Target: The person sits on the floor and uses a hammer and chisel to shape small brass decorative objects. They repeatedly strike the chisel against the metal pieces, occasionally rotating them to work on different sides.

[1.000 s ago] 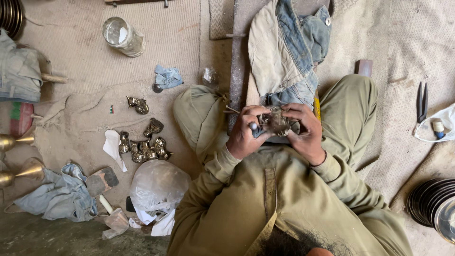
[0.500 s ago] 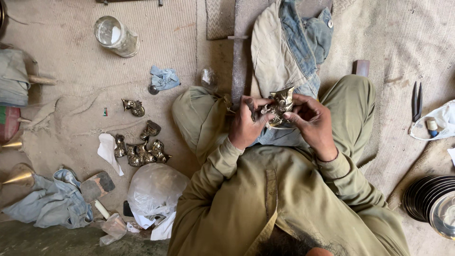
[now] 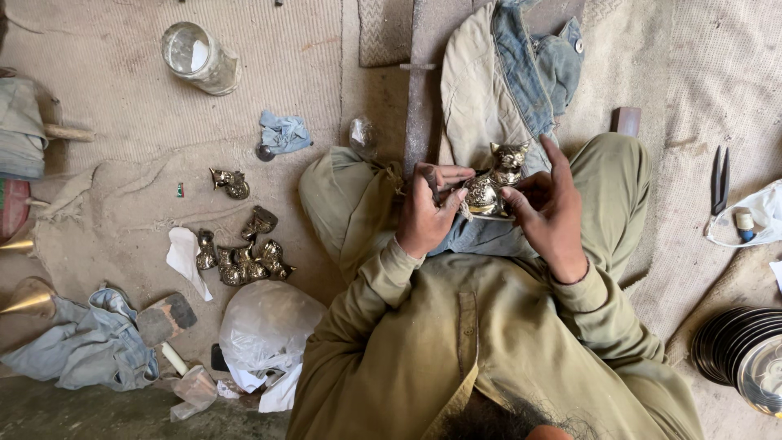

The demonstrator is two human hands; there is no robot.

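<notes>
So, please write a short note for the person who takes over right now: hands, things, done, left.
Left hand and right hand both hold one brass cat figurine above the lap, head up.
More brass figurines lie in a cluster on the mat to the left, one apart.
Done: cannot tell from here.
Left: likely the floor pieces; the one in hand is not yet put down.

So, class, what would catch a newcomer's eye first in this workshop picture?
At the centre, the left hand and right hand hold a shiny brass animal figurine over the lap. To the left, a cluster of similar brass figurines lies on the floor mat. Stacked metal plates sit at lower right.
</notes>
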